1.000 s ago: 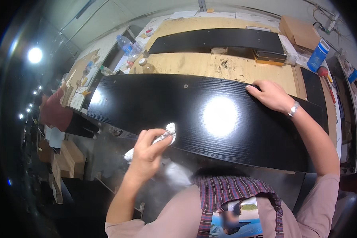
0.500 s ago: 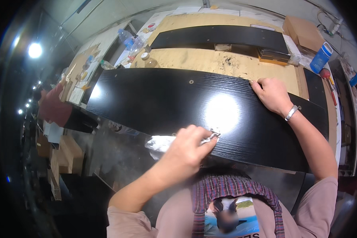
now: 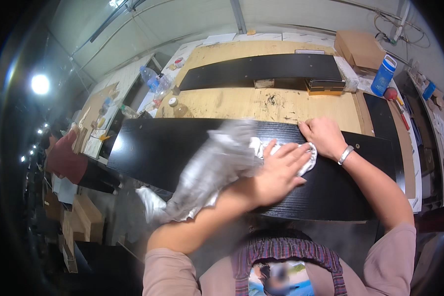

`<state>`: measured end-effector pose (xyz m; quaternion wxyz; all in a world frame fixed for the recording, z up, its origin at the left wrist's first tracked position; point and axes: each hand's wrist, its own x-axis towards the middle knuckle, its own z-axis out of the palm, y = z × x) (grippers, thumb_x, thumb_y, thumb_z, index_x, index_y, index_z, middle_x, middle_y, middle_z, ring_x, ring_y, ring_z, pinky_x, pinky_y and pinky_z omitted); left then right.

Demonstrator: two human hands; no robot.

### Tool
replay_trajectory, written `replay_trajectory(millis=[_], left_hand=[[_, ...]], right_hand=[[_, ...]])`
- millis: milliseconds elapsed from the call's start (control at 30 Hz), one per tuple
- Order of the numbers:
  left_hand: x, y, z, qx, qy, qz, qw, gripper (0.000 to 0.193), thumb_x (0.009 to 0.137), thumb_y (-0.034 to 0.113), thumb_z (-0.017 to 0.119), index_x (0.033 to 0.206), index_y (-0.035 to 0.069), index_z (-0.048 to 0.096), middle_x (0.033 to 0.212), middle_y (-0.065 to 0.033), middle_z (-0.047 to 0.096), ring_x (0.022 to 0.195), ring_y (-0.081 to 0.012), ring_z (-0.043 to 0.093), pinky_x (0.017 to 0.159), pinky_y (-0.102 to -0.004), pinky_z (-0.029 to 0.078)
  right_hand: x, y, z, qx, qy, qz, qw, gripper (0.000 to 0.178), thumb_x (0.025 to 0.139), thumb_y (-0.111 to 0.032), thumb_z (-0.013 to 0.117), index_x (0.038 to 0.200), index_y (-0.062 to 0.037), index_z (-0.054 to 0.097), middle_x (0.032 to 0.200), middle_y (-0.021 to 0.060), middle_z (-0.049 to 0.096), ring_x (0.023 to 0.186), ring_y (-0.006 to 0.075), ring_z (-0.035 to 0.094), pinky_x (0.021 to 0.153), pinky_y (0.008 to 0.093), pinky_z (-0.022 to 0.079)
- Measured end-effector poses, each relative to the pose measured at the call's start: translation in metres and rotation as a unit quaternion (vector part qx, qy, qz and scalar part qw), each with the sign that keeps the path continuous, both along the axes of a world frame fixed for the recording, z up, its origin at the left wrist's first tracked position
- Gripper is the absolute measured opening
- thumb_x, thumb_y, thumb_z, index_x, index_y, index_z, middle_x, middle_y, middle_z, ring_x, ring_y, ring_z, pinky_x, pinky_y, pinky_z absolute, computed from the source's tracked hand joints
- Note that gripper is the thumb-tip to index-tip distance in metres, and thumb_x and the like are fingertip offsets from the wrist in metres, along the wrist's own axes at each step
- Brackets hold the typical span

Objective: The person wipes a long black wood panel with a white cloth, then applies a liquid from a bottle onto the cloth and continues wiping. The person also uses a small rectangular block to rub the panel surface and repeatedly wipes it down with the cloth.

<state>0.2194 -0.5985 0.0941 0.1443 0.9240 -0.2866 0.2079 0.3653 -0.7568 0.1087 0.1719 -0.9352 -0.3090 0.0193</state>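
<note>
A long black panel [image 3: 330,200] with wood-like grain lies across the near side of the workbench. My left hand [image 3: 281,172] presses a whitish cloth [image 3: 202,170] onto it right of the middle, fingers spread over the bunched part. The cloth's loose length trails left past my forearm and is smeared by motion. At the panel's far edge, my right hand [image 3: 325,138] grips it, fingertips curled at the rim. Both hands are close together, with the cloth's bunched end between them.
A second black panel [image 3: 261,67] rests on small boxes farther back. Plastic bottles [image 3: 150,79] stand at the back left, a capped bottle [image 3: 177,106] behind the near panel. On the right are a blue bottle [image 3: 383,76] and cardboard box [image 3: 360,49]. Another person [image 3: 69,155] stands left.
My left hand has moved right and away from me across the panel, its fingers now spread on the cloth. The cloth's loose part swings out. My right hand keeps its hold. The view has tilted up.
</note>
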Motion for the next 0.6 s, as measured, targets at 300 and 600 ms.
replay_trajectory(millis=[300, 600], left_hand=[[-0.032, 0.316, 0.004, -0.239, 0.211, 0.508, 0.8, 0.036, 0.106, 0.03, 0.048, 0.13, 0.006, 0.059, 0.101, -0.0146, 0.066, 0.084, -0.0247, 0.066, 0.071, -0.0387, 0.055], [0.013, 0.077, -0.015, 0.157, 0.119, 0.091, 0.976, 0.077, 0.093, 0.042, 0.069, 0.157, 0.01, 0.04, 0.158, -0.0173, 0.045, 0.146, -0.0354, 0.044, 0.114, -0.0518, 0.041]], right_hand=[[-0.005, 0.006, 0.003, 0.017, 0.009, 0.022, 1.0, 0.054, 0.105, -0.037, 0.044, 0.081, 0.0015, 0.075, 0.078, 0.0258, 0.071, 0.08, 0.0433, 0.07, 0.082, 0.051, 0.055], [-0.002, -0.005, -0.001, 0.04, -0.016, 0.0, 0.999, 0.05, 0.104, -0.033, 0.048, 0.077, 0.0009, 0.073, 0.075, 0.0261, 0.068, 0.074, 0.0457, 0.066, 0.076, 0.0529, 0.053]])
